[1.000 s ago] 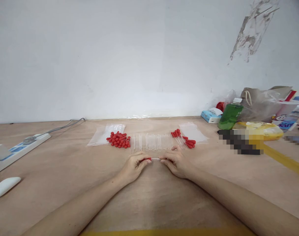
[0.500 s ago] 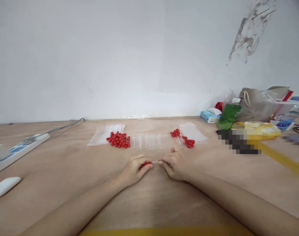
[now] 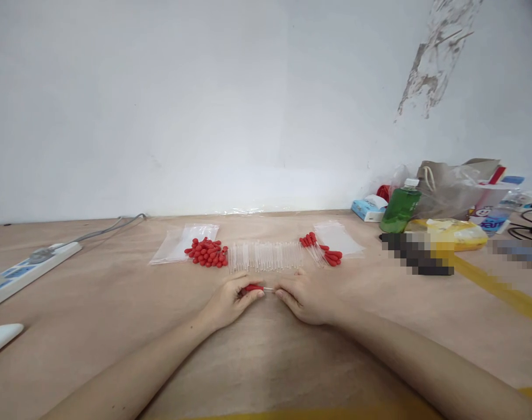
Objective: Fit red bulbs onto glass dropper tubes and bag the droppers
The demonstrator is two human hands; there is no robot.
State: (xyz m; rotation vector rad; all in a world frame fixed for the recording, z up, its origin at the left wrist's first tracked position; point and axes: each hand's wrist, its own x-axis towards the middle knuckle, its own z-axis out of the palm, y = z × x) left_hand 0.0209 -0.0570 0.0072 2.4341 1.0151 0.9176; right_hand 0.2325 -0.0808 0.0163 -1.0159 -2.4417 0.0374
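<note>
Low over the table, my left hand (image 3: 229,302) pinches a red rubber bulb (image 3: 254,287) between thumb and fingers. A thin clear tube (image 3: 268,289) runs from the bulb's end to my right hand (image 3: 308,298), whose thumb and forefinger are closed on it. Beyond my hands lies a row of loose clear tubes (image 3: 266,256). Left of that row is a pile of red bulbs (image 3: 205,253). At its right end lie several droppers (image 3: 333,256), red bulbs with clear tubes attached. How deep the held tube sits in the bulb cannot be seen.
Clear plastic bags (image 3: 170,248) lie back left, and more bags (image 3: 342,239) back right. A power strip (image 3: 34,268) and a white object (image 3: 2,338) are at the left. Tissues (image 3: 370,209), a green bottle (image 3: 401,207) and a yellow packet (image 3: 456,233) stand at the right.
The whole view has shifted slightly, so things appear a little further left. More of the red bulb shows between my left fingers. Both hands keep their hold on the bulb and tube.
</note>
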